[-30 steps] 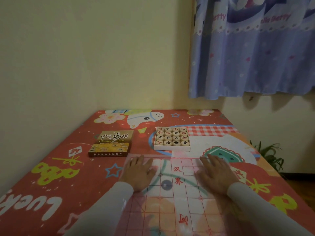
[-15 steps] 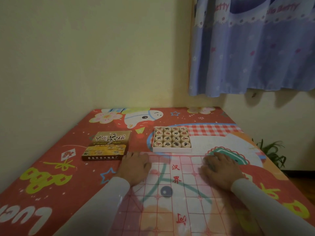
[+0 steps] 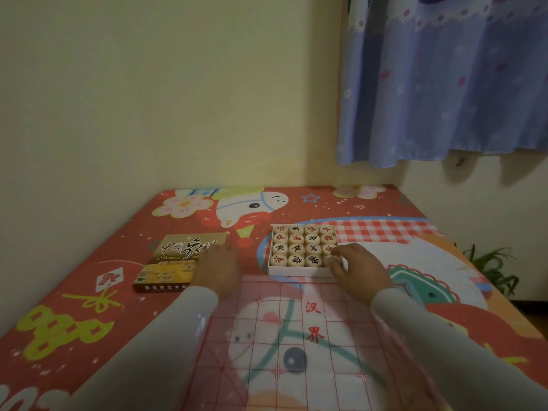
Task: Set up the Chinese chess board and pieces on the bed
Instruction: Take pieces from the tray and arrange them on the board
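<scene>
Right hand [image 3: 360, 269], palm down, fingertips curled on the near-right piece in the white tray of pieces [image 3: 302, 271] just beyond the translucent chess board [image 3: 284, 345] flat on the bed [image 3: 74, 307]; left hand [image 3: 218, 269], blurred, over the box lid [image 3: 169, 262], grip indiscernible.

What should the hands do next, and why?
Probably lift out the corner piece that the right hand touches and put it on the board. The board lies flat with nothing on it, and the tray looks full of pieces.
</scene>
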Motion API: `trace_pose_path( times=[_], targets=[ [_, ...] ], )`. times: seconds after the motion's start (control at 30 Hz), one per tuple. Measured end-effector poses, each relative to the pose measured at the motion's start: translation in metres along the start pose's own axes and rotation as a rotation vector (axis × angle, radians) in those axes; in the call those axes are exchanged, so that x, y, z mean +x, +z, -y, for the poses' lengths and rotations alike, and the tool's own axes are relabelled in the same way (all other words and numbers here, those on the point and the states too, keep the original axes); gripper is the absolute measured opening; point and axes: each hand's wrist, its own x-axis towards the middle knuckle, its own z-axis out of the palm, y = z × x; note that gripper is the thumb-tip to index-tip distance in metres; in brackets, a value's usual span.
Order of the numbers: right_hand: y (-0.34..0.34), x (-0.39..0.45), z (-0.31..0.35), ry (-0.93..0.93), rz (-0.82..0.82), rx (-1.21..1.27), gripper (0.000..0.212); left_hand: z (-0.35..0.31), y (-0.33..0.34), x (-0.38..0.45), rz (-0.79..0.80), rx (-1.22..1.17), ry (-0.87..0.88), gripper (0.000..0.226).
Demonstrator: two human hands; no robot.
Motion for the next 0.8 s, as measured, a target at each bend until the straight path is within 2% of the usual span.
trace_pose_path(
  times=[0.07, 0.1, 0.23, 0.33, 0.43, 0.57, 0.67, 0.8],
  targets=[
    [0.004, 0.003, -0.003, -0.004, 0.020, -0.005, 0.036, 0.030, 0.012, 0.003, 0.103, 0.030, -0.067, 0.061],
    [0.007, 0.005, -0.005, -0.009, 0.036, -0.008, 0.036, 0.043, 0.019, 0.004, 0.123, 0.021, -0.081, 0.063],
    [0.016, 0.010, -0.010, -0.029, 0.071, -0.003, 0.018, 0.063, 0.023, 0.010, 0.108, -0.037, -0.077, 0.047],
    [0.018, 0.012, -0.010, -0.038, 0.066, -0.020, 0.022, 0.051, 0.014, 0.014, 0.030, -0.079, -0.041, 0.041],
    [0.016, 0.017, -0.006, -0.017, 0.029, -0.001, 0.023, 0.009, -0.007, 0.015, -0.069, -0.231, 0.026, 0.033],
    [0.012, 0.028, -0.001, 0.034, 0.089, -0.023, 0.022, -0.056, -0.030, 0.024, 0.070, -0.381, 0.135, 0.019],
    [0.008, 0.035, 0.001, 0.063, 0.122, -0.012, 0.021, -0.074, -0.032, 0.033, 0.205, -0.297, 0.177, 0.018],
    [0.004, 0.040, 0.002, 0.067, 0.157, -0.015, 0.018, -0.076, -0.033, 0.044, 0.280, -0.237, 0.156, 0.022]
  ],
)
